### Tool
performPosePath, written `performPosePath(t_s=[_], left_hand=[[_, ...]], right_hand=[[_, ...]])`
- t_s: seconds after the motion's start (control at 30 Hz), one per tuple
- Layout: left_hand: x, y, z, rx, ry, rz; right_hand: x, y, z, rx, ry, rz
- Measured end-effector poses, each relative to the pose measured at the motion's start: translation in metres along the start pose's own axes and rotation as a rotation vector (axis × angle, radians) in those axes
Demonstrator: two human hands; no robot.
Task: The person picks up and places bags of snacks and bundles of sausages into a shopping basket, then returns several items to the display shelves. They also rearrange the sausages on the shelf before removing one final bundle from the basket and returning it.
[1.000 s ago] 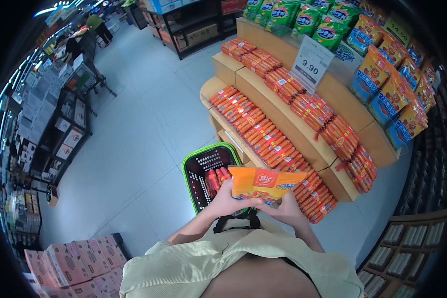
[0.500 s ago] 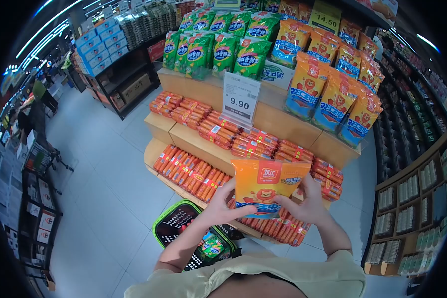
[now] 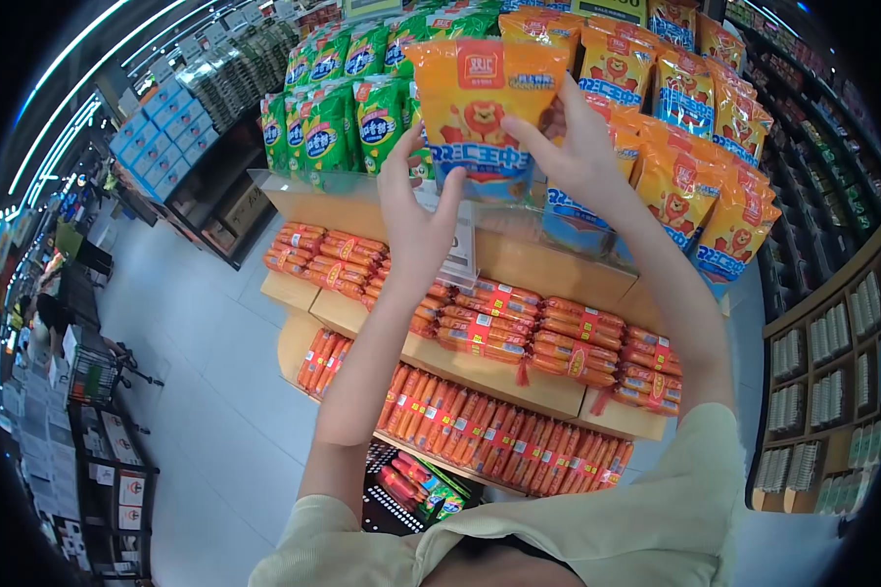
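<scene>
Both hands hold up an orange and blue bag of sausages (image 3: pixel 485 122) with a lion printed on it, in front of the upper display shelf. My left hand (image 3: pixel 416 220) is at its lower left side, thumb over the front corner and fingers along the edge. At the right side, my right hand (image 3: pixel 582 161) grips with the thumb on the front and fingers partly hidden behind. Similar orange bags (image 3: pixel 680 196) stand upright to the right. Green bags (image 3: pixel 333 127) stand to the left, some covered by the held bag.
Below are red-orange sausage bundles (image 3: pixel 485 333) on a wooden tier, with a lower row of sausages (image 3: pixel 499 440). A black shopping basket (image 3: pixel 387 514) holding packages sits by my body. A price sign (image 3: pixel 460 254) is partly hidden by my left hand. Stocked shelves (image 3: pixel 817 391) stand right.
Both hands have raised the bag of sausages from before the lower tiers to the upper shelf, arms stretched forward. The camera view has shifted, and less of the basket shows.
</scene>
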State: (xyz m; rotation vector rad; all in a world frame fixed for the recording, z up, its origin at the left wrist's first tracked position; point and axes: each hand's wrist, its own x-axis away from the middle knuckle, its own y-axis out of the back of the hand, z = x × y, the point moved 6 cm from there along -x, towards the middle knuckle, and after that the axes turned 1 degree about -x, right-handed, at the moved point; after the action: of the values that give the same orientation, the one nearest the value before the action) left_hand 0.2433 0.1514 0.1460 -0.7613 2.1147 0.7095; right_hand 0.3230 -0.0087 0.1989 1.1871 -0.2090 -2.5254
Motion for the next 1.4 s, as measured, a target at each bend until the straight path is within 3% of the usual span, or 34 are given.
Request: performPosePath(t_s=[0.13, 0.27, 0.33, 0.4, 0.47, 0.57, 0.67, 0.8, 0.9, 0.97, 1.1, 1.2, 1.27, 1.4], left_hand=[[-0.016, -0.039, 0.029, 0.004, -0.008, 0.147], [-0.019, -0.082, 0.059, 0.092, 0.036, 0.309], [-0.015, -0.103, 0.063, 0.011, -0.07, 0.438], [-0.009, -0.115, 0.065, -0.107, -0.152, 0.494], [-0.003, -0.129, 0.065, -0.376, -0.003, 0.753], [-0.001, -0.132, 0.066, -0.418, -0.113, 0.627], [-0.005, -0.129, 0.066, -0.408, -0.084, 0.545], [-0.007, -0.128, 0.067, -0.388, -0.002, 0.508], [-0.008, -0.122, 0.062, -0.466, -0.033, 0.433], [-0.009, -0.117, 0.058, -0.417, -0.038, 0.352], [-0.008, -0.114, 0.052, -0.418, -0.087, 0.333], [-0.009, -0.118, 0.055, -0.444, -0.094, 0.357], [-0.01, -0.123, 0.062, -0.469, -0.108, 0.381], [-0.009, -0.128, 0.067, -0.533, -0.093, 0.445]], right_hand=[[-0.036, 0.01, -0.045, 0.254, 0.029, -0.051], [-0.055, 0.03, -0.072, 0.285, -0.045, -0.019], [-0.067, 0.044, -0.065, 0.833, 0.289, -0.123], [-0.069, 0.047, -0.076, 0.83, 0.349, -0.124], [-0.07, 0.04, -0.1, 0.526, 0.111, 0.077], [-0.06, 0.034, -0.101, 0.639, -0.037, 0.089], [-0.066, 0.032, -0.104, 0.678, 0.114, 0.009], [-0.081, 0.031, -0.126, 0.685, 0.081, 0.103], [-0.082, 0.035, -0.124, 0.639, 0.115, 0.05], [-0.082, 0.045, -0.132, 0.407, -0.064, -0.035], [-0.084, 0.048, -0.14, 0.435, -0.092, -0.092], [-0.088, 0.042, -0.157, 0.676, -0.126, 0.012], [-0.087, 0.04, -0.155, 0.744, -0.055, -0.073], [-0.079, 0.037, -0.142, 0.84, -0.1, -0.14]])
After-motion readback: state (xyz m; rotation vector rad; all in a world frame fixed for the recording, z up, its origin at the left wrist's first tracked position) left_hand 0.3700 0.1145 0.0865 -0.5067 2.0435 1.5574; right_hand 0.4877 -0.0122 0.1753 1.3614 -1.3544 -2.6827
